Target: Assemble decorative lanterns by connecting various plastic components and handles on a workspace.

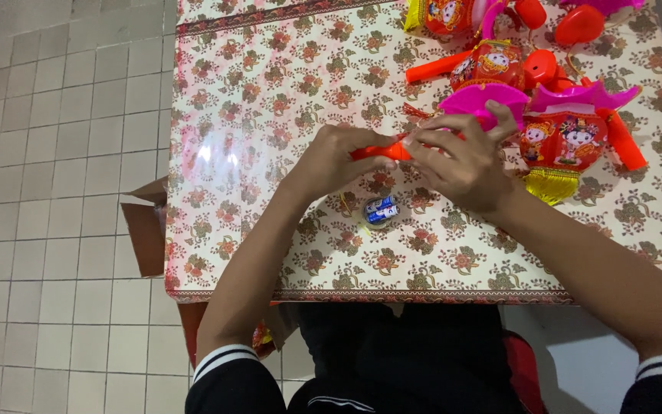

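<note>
1. The left hand (336, 159) is closing around an orange plastic handle (381, 151), held just above the counter (270, 115); its fingers are hiding most of the handle's length.
2. The right hand (465, 157) is pinching the same handle at its right end, fingers curling over it; that end is lying out of sight under them.
3. Two small batteries (381, 209) are lying side by side on the counter, just below both hands and touching neither.
4. A red toy lantern (562, 138) with a pink top and yellow tassel is lying just right of the right hand; the hand is covering part of its pink top.
5. More lantern parts (499, 46) are crowding the far edge, some cut off by the frame.
6. A cardboard box (147, 230) is showing partly beside the counter's left edge.
</note>
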